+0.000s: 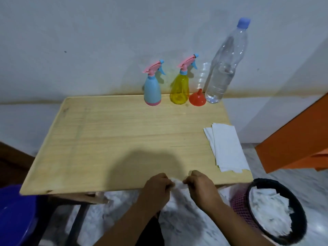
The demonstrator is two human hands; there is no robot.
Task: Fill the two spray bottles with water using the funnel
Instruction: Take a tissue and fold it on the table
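1. The wooden table (110,139) is our landmark, and along its far edge, by the wall, four things line up.
2. The blue spray bottle (152,91) stands upright there, long axis vertical, with a pink base band. Its pink head points up and to the right, blue trigger hanging on the right side.
3. Just right of it stands the yellow spray bottle (179,90), also upright and see-through, its pink-and-blue head aimed the same way, up and right.
4. Next along sits the orange funnel (197,99), upside down: wide mouth on the table top, spout pointing straight up. It is just beside the yellow bottle's base.
5. At the end of the row is the tall clear water bottle (224,68), blue cap on, partly filled. In this wide-angle view its top leans right.
6. No label or writing is readable on any of them.
7. At the table's near edge, both hands meet: the left hand (156,189) and the right hand (200,187) are each pinched closed on a crumpled white tissue (175,184) between them.
8. On the table's right side lies a stack of flat white tissues (227,148), overhanging the near-right corner a little.
9. Below that corner, on the floor, sits a dark-rimmed waste basket (248,206) with crumpled white paper inside.
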